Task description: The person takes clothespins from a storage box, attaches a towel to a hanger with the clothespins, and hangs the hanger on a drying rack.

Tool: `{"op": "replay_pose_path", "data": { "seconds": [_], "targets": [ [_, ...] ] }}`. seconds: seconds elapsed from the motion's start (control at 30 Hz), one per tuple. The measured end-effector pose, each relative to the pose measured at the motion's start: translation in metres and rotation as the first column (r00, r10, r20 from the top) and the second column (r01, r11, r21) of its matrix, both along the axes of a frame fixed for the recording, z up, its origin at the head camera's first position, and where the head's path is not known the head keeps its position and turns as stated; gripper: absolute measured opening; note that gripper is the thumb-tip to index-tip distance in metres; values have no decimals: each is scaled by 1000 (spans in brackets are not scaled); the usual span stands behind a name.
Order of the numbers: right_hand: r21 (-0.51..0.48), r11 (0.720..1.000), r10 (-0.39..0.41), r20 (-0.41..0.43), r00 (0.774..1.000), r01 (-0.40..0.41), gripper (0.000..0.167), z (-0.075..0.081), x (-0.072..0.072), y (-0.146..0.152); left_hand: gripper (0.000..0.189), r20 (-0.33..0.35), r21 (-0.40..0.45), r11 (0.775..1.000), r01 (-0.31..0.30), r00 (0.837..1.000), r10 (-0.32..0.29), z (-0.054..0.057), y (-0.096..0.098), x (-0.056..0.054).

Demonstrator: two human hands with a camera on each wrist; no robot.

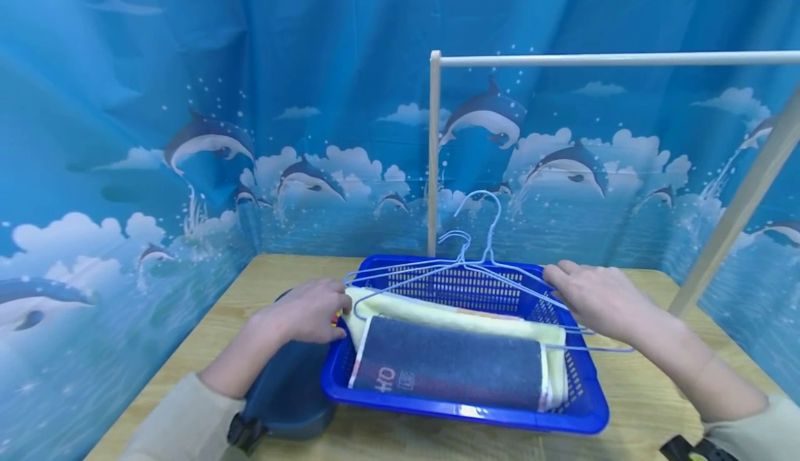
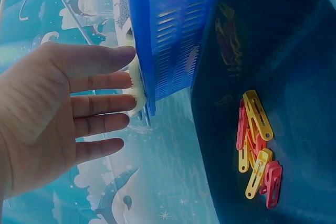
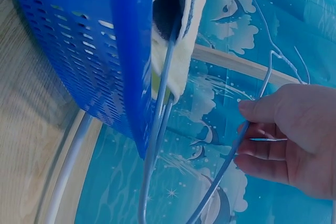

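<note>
A blue plastic basket point(image 1: 462, 412) holds a folded dark blue cloth point(image 1: 456, 360) and a pale yellow towel point(image 1: 406, 304). Several light blue wire hangers point(image 1: 494, 239) lie across its top, hooks toward the back. At the basket's left end is my left hand point(image 1: 306, 312), its fingers extended and nearly straight beside the towel's end, with nothing gripped in the left wrist view. On the other side, my right hand point(image 1: 603, 301) pinches the wire of one hanger point(image 3: 223, 163) between thumb and fingers. Part of the cloth and towel is hidden inside the basket.
Left of the basket stands a dark blue basin point(image 1: 294, 398) with several red and yellow clothespins point(image 2: 257, 145). A rack with wooden posts point(image 1: 433, 155) and a white rail point(image 1: 612, 60) rises behind and to the right. A dolphin-print curtain point(image 1: 350, 100) surrounds the wooden table point(image 1: 240, 308).
</note>
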State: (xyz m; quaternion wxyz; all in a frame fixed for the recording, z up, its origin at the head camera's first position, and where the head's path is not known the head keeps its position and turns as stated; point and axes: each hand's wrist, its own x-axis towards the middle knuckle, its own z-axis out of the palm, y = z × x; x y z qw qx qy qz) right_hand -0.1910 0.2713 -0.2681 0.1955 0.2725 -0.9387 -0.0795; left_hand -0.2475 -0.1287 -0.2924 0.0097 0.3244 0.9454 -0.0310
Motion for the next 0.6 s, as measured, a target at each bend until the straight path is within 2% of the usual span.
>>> {"op": "replay_pose_path", "data": {
  "seconds": [0.33, 0.47, 0.6],
  "targets": [
    [3, 999, -41, -22, 999, 41, 17, -2, -1, 0, 23, -2, -4, 1000, 3, 1000, -3, 1, 0, 0],
    [-38, 997, -64, -48, 997, 62, 17, -5, -1, -3, 22, -3, 5, 1000, 22, 1000, -22, 0, -1, 0],
    [-98, 991, -105, -117, 987, 94, 17, -10, -2, -5, 21, -6, 6, 1000, 23, 1000, -22, 0, -1, 0]
  ]
}}
